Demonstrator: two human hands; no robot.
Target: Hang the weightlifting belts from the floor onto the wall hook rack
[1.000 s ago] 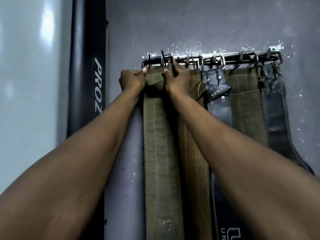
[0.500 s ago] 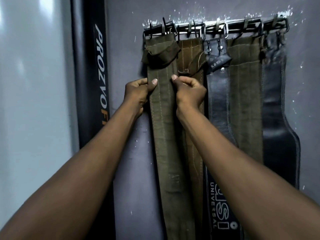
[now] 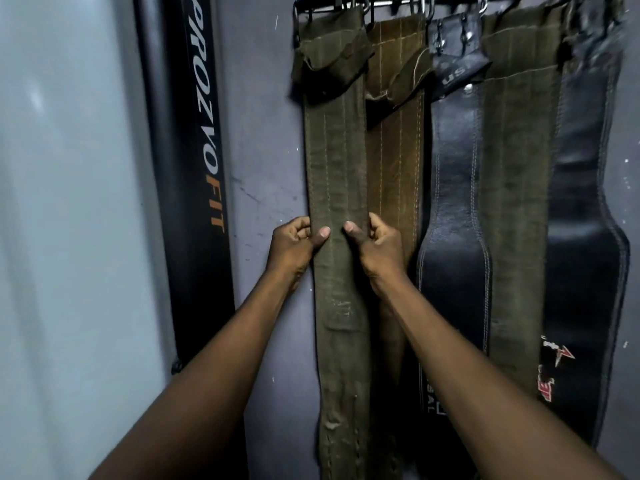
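Observation:
An olive green belt [image 3: 334, 161] hangs straight down from the leftmost hook of the metal hook rack [image 3: 388, 2] at the top edge. My left hand [image 3: 294, 242] grips its left edge and my right hand [image 3: 375, 242] grips its right edge, thumbs pressed on the front, about halfway down its length. Beside it hang a brown belt [image 3: 398, 150], a black leather belt [image 3: 453, 209], another olive belt [image 3: 517, 188] and a second black belt [image 3: 585, 244].
A tall black padded post [image 3: 194, 188] lettered PROZVOFIT stands left of the belts against the grey wall [image 3: 266, 174]. A pale glossy panel [image 3: 69, 237] fills the far left.
Both hands have slid down the olive belt from its top at the hook to its middle. The view has dropped, so the rack now sits at the top edge.

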